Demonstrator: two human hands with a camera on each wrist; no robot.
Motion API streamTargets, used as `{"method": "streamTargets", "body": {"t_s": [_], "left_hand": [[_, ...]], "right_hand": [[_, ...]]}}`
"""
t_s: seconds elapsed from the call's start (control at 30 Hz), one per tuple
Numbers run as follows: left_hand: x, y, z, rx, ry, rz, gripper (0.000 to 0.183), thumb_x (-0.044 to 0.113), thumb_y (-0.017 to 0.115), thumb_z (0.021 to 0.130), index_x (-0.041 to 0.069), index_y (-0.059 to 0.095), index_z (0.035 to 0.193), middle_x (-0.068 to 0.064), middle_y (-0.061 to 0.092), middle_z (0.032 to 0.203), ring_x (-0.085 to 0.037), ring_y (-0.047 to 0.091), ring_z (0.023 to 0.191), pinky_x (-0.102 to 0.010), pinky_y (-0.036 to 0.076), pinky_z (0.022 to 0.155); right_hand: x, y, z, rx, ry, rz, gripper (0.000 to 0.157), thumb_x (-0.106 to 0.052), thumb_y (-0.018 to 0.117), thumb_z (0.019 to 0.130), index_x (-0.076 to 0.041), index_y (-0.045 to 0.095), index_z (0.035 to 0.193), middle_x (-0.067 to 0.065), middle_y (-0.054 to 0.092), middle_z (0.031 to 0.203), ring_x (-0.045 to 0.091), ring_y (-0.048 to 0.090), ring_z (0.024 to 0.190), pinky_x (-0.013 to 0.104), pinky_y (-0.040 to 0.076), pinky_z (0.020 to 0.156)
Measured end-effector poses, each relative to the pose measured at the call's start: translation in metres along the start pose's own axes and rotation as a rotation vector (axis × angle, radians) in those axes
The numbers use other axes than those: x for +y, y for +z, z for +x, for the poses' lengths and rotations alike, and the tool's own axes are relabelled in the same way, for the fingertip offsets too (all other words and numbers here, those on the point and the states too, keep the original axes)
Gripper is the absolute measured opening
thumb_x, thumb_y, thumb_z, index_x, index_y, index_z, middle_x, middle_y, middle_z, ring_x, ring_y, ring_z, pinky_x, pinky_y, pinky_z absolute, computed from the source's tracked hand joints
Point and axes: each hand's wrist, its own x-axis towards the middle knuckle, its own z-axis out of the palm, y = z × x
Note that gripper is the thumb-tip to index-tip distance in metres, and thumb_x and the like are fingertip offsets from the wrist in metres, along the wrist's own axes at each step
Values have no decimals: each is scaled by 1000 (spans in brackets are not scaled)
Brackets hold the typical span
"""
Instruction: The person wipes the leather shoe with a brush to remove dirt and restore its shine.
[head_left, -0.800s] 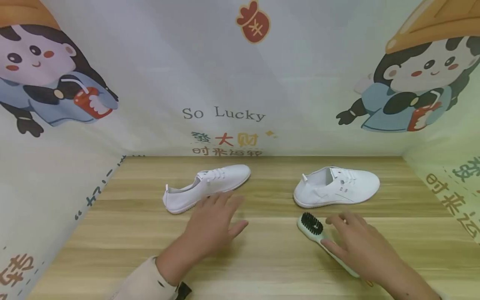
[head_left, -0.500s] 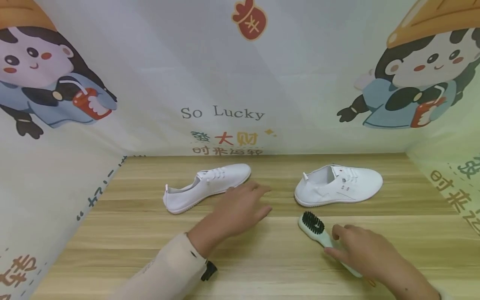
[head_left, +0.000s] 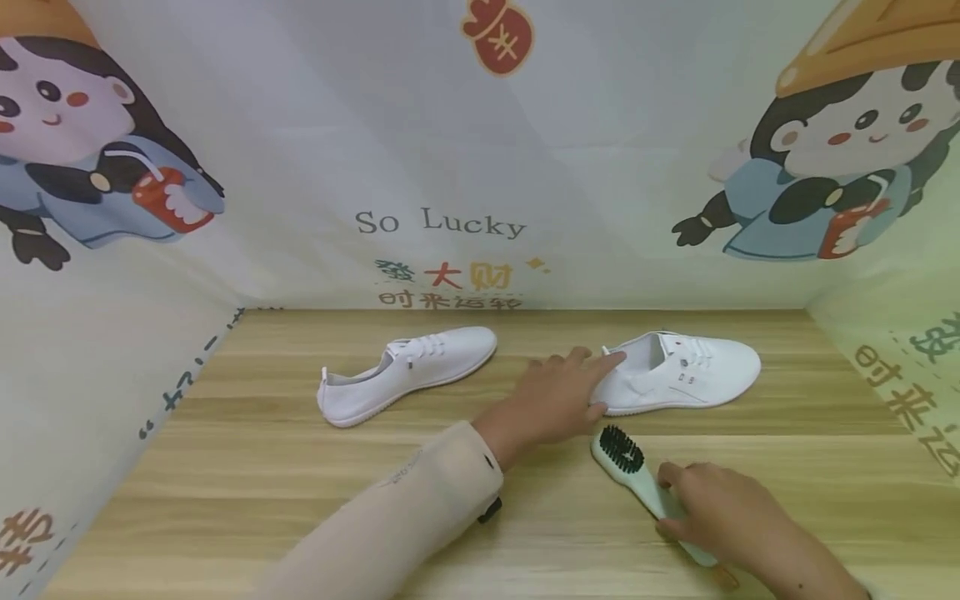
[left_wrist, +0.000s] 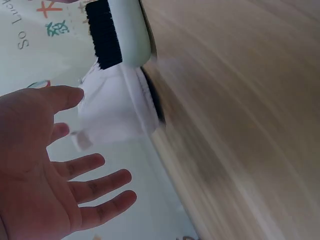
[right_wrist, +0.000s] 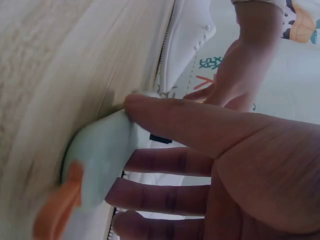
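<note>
Presently, the right hand [head_left: 727, 510] pinches a long, pale-green, black-bristled brush [head_left: 647, 492] by its handle, near a white laced shoe [head_left: 697, 379]. Beside this shoe's heel, the left hand [head_left: 553, 402] has fingers wide apart.

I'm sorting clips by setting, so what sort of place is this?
Probably a small indoor booth made up for recording: cartoon-printed walls enclose a wood-grain surface on three visible sides, with white shoes spaced apart on it.
</note>
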Motion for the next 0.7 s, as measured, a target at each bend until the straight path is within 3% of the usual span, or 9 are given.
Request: {"method": "streamTargets", "body": {"t_s": [0.1, 0.3, 0.53, 0.7], "left_hand": [[5, 2, 5, -9, 6, 3, 63, 38, 55, 101, 34, 26, 157, -6, 45, 151, -32, 58, 123, -53, 46, 102], [4, 7, 10, 17, 39, 62, 45, 24, 48, 103, 27, 44, 147, -4, 53, 145, -28, 62, 118, -48, 51, 93], [-5, 6, 1, -1, 26, 47, 40, 28, 55, 101, 26, 50, 141, -2, 52, 149, -26, 59, 126, -48, 50, 96], [-13, 5, -14, 20, 81, -7, 36, 23, 60, 100, 20, 56, 135, -4, 61, 138, -20, 64, 118, -39, 54, 91]], "right_hand": [[1, 1, -1, -4, -8, -1, 35, -30, 87, 72, -16, 65, 95, -7, 57, 72, 10, 49, 64, 32, 43, 52], [-1, 2, -1, 4, -19, -29, 30, -19, 84, 71, -14, 65, 94, -4, 58, 76, 11, 50, 63, 33, 44, 52], [-5, 3, -4, -23, -30, -47, 35, -12, 82, 65, -17, 62, 93, -4, 56, 75, 11, 48, 61, 31, 42, 51], [-8, 4, -5, -63, -16, -44, 42, -14, 84, 62, -19, 63, 99, -6, 56, 78, 10, 47, 63, 30, 41, 52]]}}
